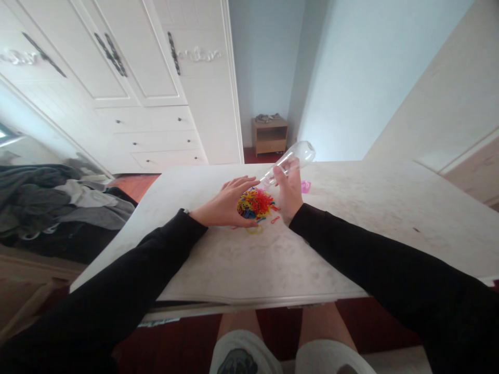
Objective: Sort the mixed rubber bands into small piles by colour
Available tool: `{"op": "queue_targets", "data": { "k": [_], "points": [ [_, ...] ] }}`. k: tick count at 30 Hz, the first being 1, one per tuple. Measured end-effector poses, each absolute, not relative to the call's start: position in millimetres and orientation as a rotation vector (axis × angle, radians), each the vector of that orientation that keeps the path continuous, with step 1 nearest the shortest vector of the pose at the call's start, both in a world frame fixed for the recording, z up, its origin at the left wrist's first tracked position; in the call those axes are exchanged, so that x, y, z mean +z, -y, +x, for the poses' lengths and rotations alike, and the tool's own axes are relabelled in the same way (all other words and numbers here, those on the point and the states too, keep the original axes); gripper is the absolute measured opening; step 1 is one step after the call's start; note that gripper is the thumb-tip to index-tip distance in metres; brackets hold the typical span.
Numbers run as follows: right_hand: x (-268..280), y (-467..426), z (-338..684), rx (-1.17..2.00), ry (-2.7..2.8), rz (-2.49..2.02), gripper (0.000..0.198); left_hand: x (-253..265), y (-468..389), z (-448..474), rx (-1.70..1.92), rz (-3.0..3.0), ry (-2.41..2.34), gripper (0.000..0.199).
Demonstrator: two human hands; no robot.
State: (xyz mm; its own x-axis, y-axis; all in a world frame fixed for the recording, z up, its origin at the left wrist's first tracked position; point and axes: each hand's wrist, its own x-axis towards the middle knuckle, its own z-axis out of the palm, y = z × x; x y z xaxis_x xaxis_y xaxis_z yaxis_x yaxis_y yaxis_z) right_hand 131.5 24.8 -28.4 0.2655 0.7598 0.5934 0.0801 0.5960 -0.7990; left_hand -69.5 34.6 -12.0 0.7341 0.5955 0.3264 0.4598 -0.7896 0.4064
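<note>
A heap of small colourful rubber bands (258, 201), red, yellow and blue, lies on the white tabletop (234, 265). My left hand (228, 203) rests on the left side of the heap, fingers spread and curved around its edge. In my right hand (289, 189) is a clear bottle (298, 153), tilted, with its narrow end pointing down and left at the heap. The bottle looks see-through with nothing visible inside. A few loose bands lie at the heap's near edge. A small pink item (306, 186) lies just behind my right hand; its kind is unclear.
Beyond the table stand a white wardrobe (156, 119) with drawers and a small wooden nightstand (271, 136) with a grey cloth on top. Piled clothes (50, 202) lie to the left. The table's front edge is close to my knees.
</note>
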Motion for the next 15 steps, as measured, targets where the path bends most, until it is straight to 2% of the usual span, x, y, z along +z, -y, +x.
{"op": "queue_targets", "data": {
  "k": [3, 10, 15],
  "points": [
    [-31.5, -30.5, 131.6, 0.518, 1.215, -0.864, 0.043, -16.9, -32.7, -66.4, 0.493, 2.705, -0.836, 0.118],
    [-39.5, -43.5, 133.3, 0.528, 1.178, -0.857, 0.044, -25.4, -35.7, -59.9, 0.403, 2.733, -0.950, 0.083],
    [-41.5, -46.5, 136.1, 0.485, 1.237, -0.870, 0.040, -31.0, -42.9, -58.8, 0.442, 2.703, -0.968, 0.074]
  ]
}}
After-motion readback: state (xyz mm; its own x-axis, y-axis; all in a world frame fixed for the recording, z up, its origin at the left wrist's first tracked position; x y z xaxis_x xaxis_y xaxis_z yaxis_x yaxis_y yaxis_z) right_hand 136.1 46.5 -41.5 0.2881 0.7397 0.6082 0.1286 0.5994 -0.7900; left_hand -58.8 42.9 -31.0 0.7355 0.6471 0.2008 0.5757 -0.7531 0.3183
